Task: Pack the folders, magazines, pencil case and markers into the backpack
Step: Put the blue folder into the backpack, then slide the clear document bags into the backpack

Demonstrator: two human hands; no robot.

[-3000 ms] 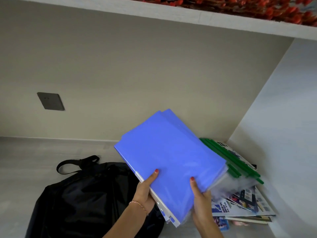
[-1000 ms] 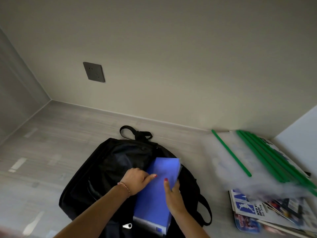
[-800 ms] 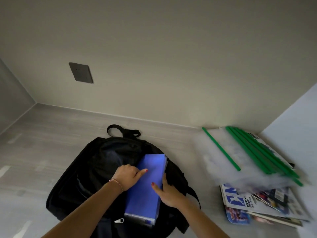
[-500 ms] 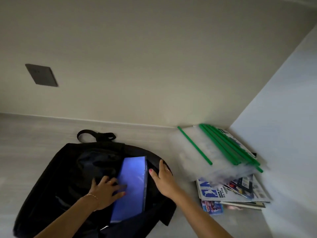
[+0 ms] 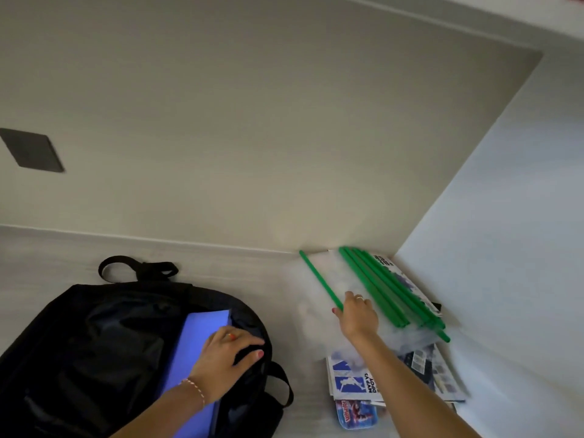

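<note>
The black backpack [image 5: 94, 336] lies open on the pale desk. The blue folders [image 5: 196, 339] sit partly inside its mouth. My left hand [image 5: 226, 355] is at the mouth next to the blue folders, thumb and fingers curled around the black rim. My right hand [image 5: 357, 314] reaches out to the clear folders with green spines [image 5: 373, 286], its fingers lying straight on the top one beside a green spine. Those folders rest on a stack of magazines [image 5: 350, 380] in the right corner. A small blue and red item [image 5: 357, 414] pokes out under the magazines.
The back wall carries a dark switch plate [image 5: 31, 150]. A white side panel [image 5: 505, 248] closes the desk on the right, close to the stack. The backpack's carry loop [image 5: 136, 268] points at the back wall.
The blue folders went from both hands into the backpack. My right hand left the backpack and moved right onto the clear folders. My left hand shifted from the folder to the bag's rim.
</note>
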